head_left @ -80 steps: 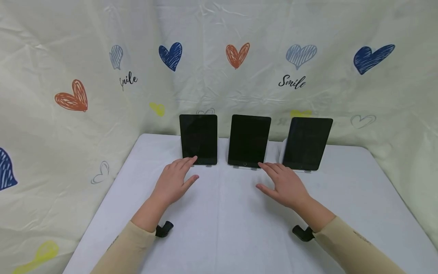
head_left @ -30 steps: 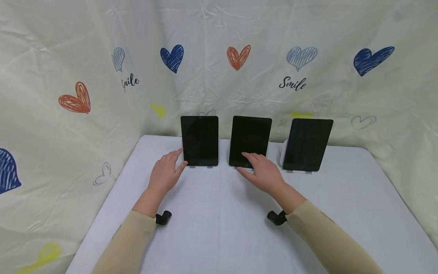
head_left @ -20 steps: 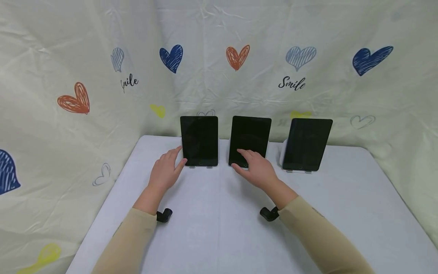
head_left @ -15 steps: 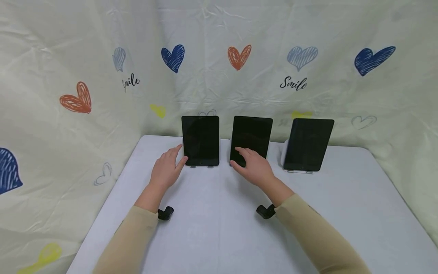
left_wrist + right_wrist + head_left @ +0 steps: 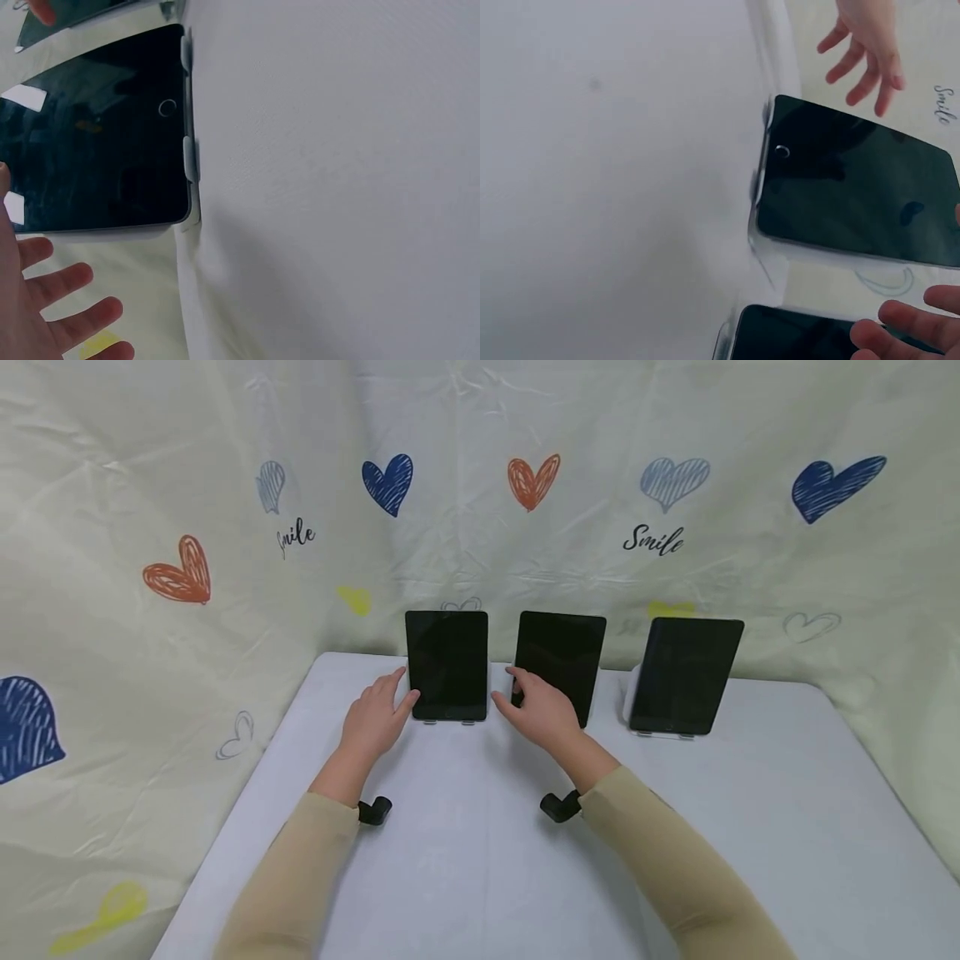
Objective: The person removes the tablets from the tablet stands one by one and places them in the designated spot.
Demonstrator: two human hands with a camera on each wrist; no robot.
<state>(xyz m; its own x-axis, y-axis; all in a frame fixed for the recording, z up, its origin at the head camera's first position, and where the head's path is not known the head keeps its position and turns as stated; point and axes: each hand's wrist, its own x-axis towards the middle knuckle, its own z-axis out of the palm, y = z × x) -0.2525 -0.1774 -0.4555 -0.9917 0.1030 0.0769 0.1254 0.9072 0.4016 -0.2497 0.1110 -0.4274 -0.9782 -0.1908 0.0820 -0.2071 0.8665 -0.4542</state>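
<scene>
Three black tablets with dark screens lean on stands in a row at the back of the table. My left hand [image 5: 372, 718] is at the left edge of the left tablet [image 5: 447, 664], fingers spread and thumb before its lower corner. My right hand [image 5: 543, 714] reaches in front of the middle tablet [image 5: 566, 643], its fingertips toward the left tablet's right edge. Spread fingers [image 5: 71, 285] lie beside that tablet in the left wrist view. The right wrist view has relaxed right fingers [image 5: 907, 322] below it. Neither hand grips anything; whether they touch the tablet is unclear.
The right tablet [image 5: 686, 677] stands apart on its stand, tilted back. A white cloth covers the table [image 5: 750, 827]. Behind hangs a pale curtain [image 5: 465, 552] printed with hearts and the word Smile. A black wrist camera [image 5: 561, 807] sticks out by the right sleeve.
My right hand has moved left, from between the middle and right tablets to beside the left tablet. My left hand has shifted to the left tablet's left edge. The tablets have stayed put.
</scene>
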